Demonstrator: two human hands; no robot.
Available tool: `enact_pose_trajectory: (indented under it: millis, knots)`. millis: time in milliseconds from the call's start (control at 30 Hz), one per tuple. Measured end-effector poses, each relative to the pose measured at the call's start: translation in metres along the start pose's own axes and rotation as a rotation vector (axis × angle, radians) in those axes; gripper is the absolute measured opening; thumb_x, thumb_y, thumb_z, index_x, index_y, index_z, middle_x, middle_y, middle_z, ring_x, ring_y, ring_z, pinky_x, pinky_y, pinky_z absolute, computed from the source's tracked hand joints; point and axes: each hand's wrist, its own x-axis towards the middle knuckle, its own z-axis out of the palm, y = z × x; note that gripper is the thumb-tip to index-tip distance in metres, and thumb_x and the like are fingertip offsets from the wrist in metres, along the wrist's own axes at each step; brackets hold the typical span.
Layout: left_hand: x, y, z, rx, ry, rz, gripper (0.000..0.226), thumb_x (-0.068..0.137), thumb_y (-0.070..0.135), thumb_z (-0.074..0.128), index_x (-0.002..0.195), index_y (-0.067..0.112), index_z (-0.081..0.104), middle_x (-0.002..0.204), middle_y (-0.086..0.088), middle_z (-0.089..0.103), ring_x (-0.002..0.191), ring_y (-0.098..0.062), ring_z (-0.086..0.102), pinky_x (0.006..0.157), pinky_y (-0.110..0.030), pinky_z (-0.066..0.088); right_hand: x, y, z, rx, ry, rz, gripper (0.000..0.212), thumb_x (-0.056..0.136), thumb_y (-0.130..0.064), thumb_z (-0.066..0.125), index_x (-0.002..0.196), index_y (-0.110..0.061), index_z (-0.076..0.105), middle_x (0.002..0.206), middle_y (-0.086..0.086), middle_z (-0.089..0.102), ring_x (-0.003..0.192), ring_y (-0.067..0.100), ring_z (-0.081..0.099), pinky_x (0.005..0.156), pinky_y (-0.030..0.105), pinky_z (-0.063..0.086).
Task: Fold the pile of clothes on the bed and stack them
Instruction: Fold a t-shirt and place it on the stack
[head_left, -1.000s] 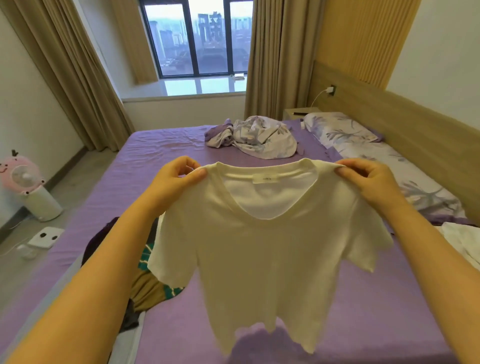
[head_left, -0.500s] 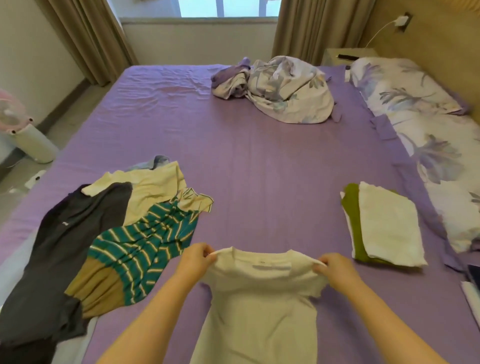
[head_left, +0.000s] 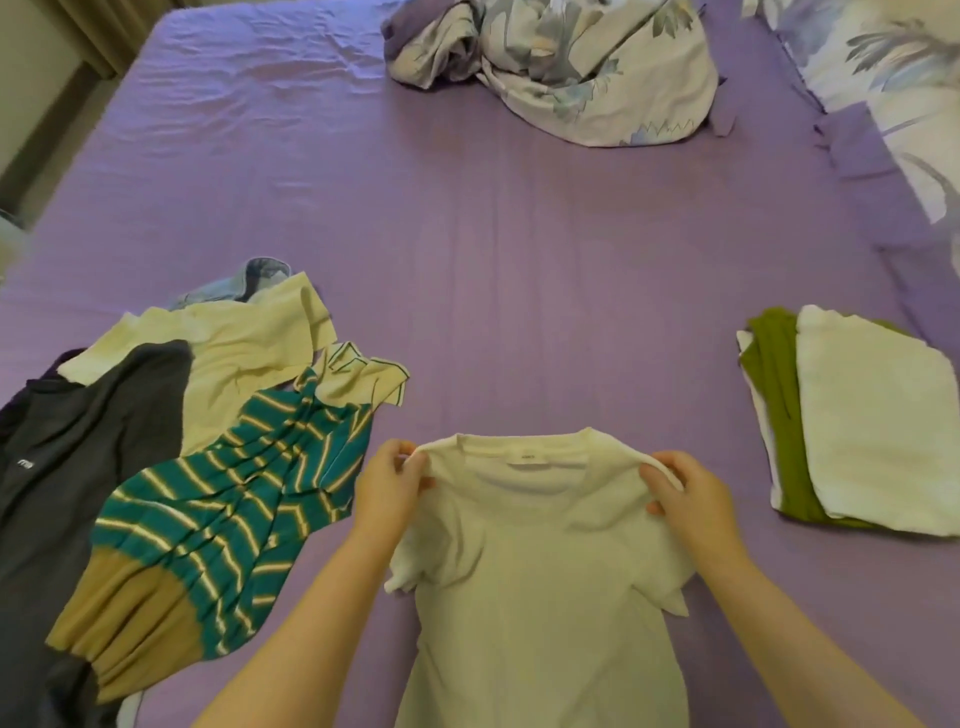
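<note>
While the left hand pinches one shoulder of the white T-shirt and the right hand pinches the other, the shirt lies front-up on the purple bed sheet near the person, collar away from them; both sleeves are bunched under the hands. To the left sits the unfolded pile: a teal striped shirt with a tan hem, a cream shirt and a dark grey garment, overlapping; to the right, well apart, a folded stack shows a white piece over a green one. A crumpled floral quilt lies at the far side.
</note>
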Motion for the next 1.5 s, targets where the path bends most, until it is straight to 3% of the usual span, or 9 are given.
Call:
enact_pose_trajectory:
  millis: [267,467,600,700,833,933,1000,1200,1500]
  knots:
    - [0.089,0.048,-0.007,0.009,0.122,0.188,0.006,0.094,0.025,0.054,0.093,0.023,0.060,0.085,0.004,0.068,0.067,0.000,0.065,0.058,-0.020,0.040,0.083,-0.027,0.005,-0.246,0.146,-0.153,0.013,0.094,-0.030,0.054,0.087,-0.023,0.062,0.073,-0.012,0.062,0.075,0.018,0.057,0.056,0.026,0.037]
    - [0.112,0.040,0.043,0.212,0.002,0.265,0.044,0.097,0.019,0.051,0.140,0.014,0.040,0.137,-0.003,0.045,0.118,-0.023,0.052,0.098,-0.035,0.043,0.134,-0.019,0.030,-0.243,-0.057,-0.043,0.040,0.096,-0.013,0.052,0.136,-0.011,0.048,0.135,0.004,0.054,0.126,0.024,0.048,0.097,0.028,0.034]
    - [0.082,0.017,0.101,0.386,-0.181,0.469,0.040,0.097,0.012,0.047,0.137,0.012,0.047,0.147,-0.008,0.038,0.135,-0.024,0.037,0.107,-0.018,0.021,0.125,0.027,0.024,-0.274,0.018,0.091,0.039,0.095,-0.005,0.047,0.134,-0.004,0.048,0.135,0.013,0.054,0.124,0.030,0.047,0.098,0.036,0.037]
    - [0.064,0.011,0.145,0.532,-0.256,0.714,0.036,0.089,0.009,0.056,0.125,0.012,0.061,0.139,-0.014,0.051,0.129,-0.032,0.048,0.107,-0.035,0.036,0.117,0.057,0.011,-0.398,0.035,0.164,0.050,0.093,-0.012,0.055,0.141,-0.003,0.040,0.143,0.014,0.045,0.131,0.032,0.039,0.106,0.041,0.032]
    - [0.057,0.025,0.196,0.848,-0.365,0.825,0.044,0.100,0.027,0.042,0.144,0.024,0.040,0.157,-0.009,0.024,0.146,-0.035,0.015,0.115,-0.057,0.009,0.114,0.069,0.010,-0.452,-0.061,0.264,0.058,0.088,-0.029,0.064,0.139,-0.014,0.041,0.132,0.008,0.051,0.121,0.028,0.047,0.096,0.041,0.040]
    - [0.062,0.030,0.216,1.003,-0.429,0.816,0.052,0.103,0.041,0.019,0.153,0.028,0.009,0.161,-0.006,-0.007,0.146,-0.032,-0.016,0.111,-0.054,-0.017,0.115,0.069,0.006,-0.302,-0.048,0.242,0.010,0.083,-0.023,0.064,0.086,-0.017,0.057,0.080,-0.004,0.058,0.077,0.021,0.052,0.062,0.035,0.040]
    - [0.066,0.035,0.222,1.048,-0.422,0.803,0.057,0.101,0.049,0.015,0.153,0.029,0.003,0.161,-0.005,-0.012,0.145,-0.032,-0.020,0.109,-0.055,-0.021,0.116,0.074,-0.003,-0.145,0.012,0.209,0.026,0.082,-0.017,0.065,0.068,-0.016,0.044,0.065,-0.005,0.044,0.061,0.014,0.041,0.052,0.028,0.030]
    - [0.075,0.043,0.235,1.080,-0.407,0.818,0.059,0.099,0.054,0.006,0.149,0.032,-0.017,0.151,0.002,-0.034,0.124,-0.026,-0.049,0.105,-0.053,-0.030,0.118,0.078,-0.023,0.102,-0.030,0.229,0.022,0.084,-0.020,0.070,0.092,-0.023,0.050,0.083,-0.006,0.054,0.074,0.014,0.053,0.059,0.025,0.042]
    - [0.090,0.066,0.251,1.009,-0.340,0.831,0.054,0.101,0.040,0.012,0.152,0.034,-0.006,0.161,0.003,-0.009,0.146,-0.030,-0.014,0.113,-0.057,-0.012,0.119,0.090,-0.039,0.472,-0.290,0.333,0.050,0.063,-0.034,0.079,0.102,-0.008,0.062,0.095,0.004,0.070,0.085,0.018,0.066,0.069,0.027,0.054]
